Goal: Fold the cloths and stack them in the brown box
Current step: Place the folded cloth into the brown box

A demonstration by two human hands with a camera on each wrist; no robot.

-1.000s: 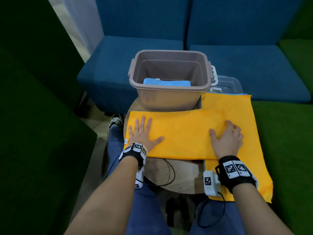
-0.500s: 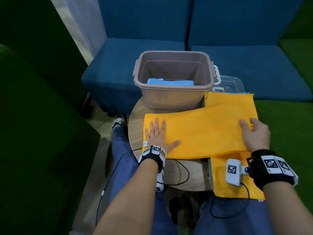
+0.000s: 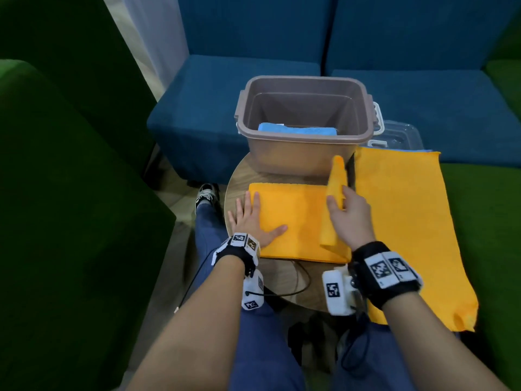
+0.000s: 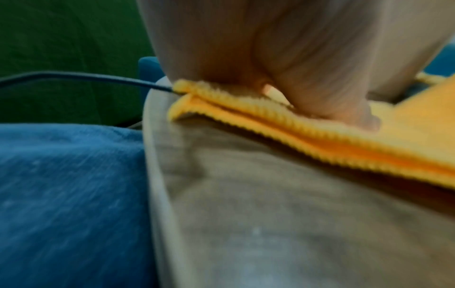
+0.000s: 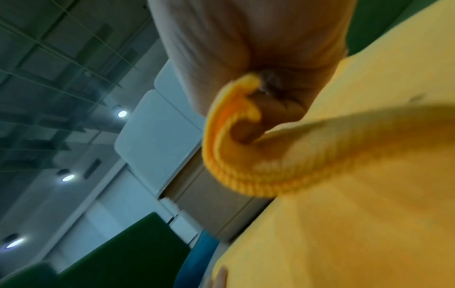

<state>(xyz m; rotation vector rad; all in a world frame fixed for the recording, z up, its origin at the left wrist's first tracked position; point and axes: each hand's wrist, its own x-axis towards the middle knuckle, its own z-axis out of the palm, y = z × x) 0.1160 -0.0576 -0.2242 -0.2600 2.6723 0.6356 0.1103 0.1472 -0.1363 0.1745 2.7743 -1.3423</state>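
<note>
A folded orange cloth point(image 3: 296, 221) lies on the round wooden table point(image 3: 284, 273) in front of the brown box point(image 3: 301, 156). My left hand point(image 3: 252, 218) presses flat on the cloth's left end, fingers straight; the left wrist view shows the palm point(image 4: 283, 78) on the doubled cloth edge point(image 4: 307, 140). My right hand point(image 3: 348, 214) grips the cloth's right end and holds it lifted, standing up over the middle. In the right wrist view the fingers point(image 5: 258, 124) curl round the orange cloth edge point(image 5: 236, 175). A folded blue cloth point(image 3: 297, 129) lies inside the box.
A second orange cloth point(image 3: 408, 221) lies spread flat to the right, across the green seat. A clear plastic lid point(image 3: 394, 134) sits behind it beside the box. Blue sofa seats point(image 3: 423, 108) stand behind, green cushions point(image 3: 70, 193) on the left. A black cable point(image 3: 287, 292) runs across the table's front.
My right hand has taken hold of the cloth's right end and carried it up and leftward over the middle. The left hand stays pressed on the left end.
</note>
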